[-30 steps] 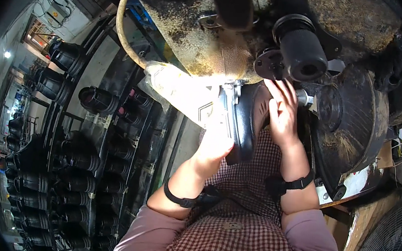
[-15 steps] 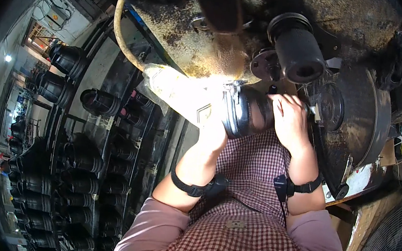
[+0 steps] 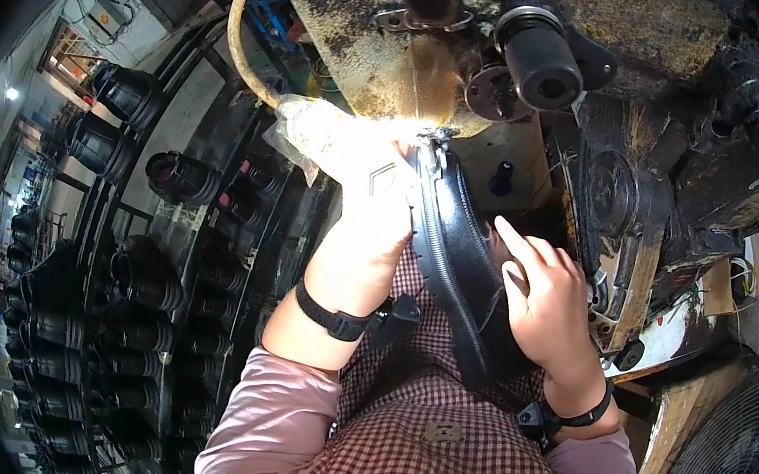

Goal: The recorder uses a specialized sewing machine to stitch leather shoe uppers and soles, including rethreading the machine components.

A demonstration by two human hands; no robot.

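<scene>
A black leather boot upper point(image 3: 463, 256) with a zipper along it hangs from the sewing machine's stitching point point(image 3: 432, 140) down toward my apron. My left hand point(image 3: 380, 190) lies along the upper's left edge, close to the stitching point. Strong glare washes out its fingers, so their grip is hidden. On the other side, my right hand point(image 3: 543, 293) is by the upper's right side. Its index finger stretches forward at the leather, the thumb stands apart, and the other fingers curl loosely. Nothing shows inside that hand.
The machine's worn body point(image 3: 355, 42) and black cylinder point(image 3: 548, 69) hang ahead. A beige hose point(image 3: 238, 24) curves down toward the bright light. Racks at left hold several black boot uppers point(image 3: 146, 276). A fan point(image 3: 734, 455) stands at lower right, near the wheel-like machine part point(image 3: 611, 193).
The boot upper has swung from lying across to hanging lengthwise toward me. My right hand has moved nearer to my body, its index finger now extended. My left hand stays near the stitching point.
</scene>
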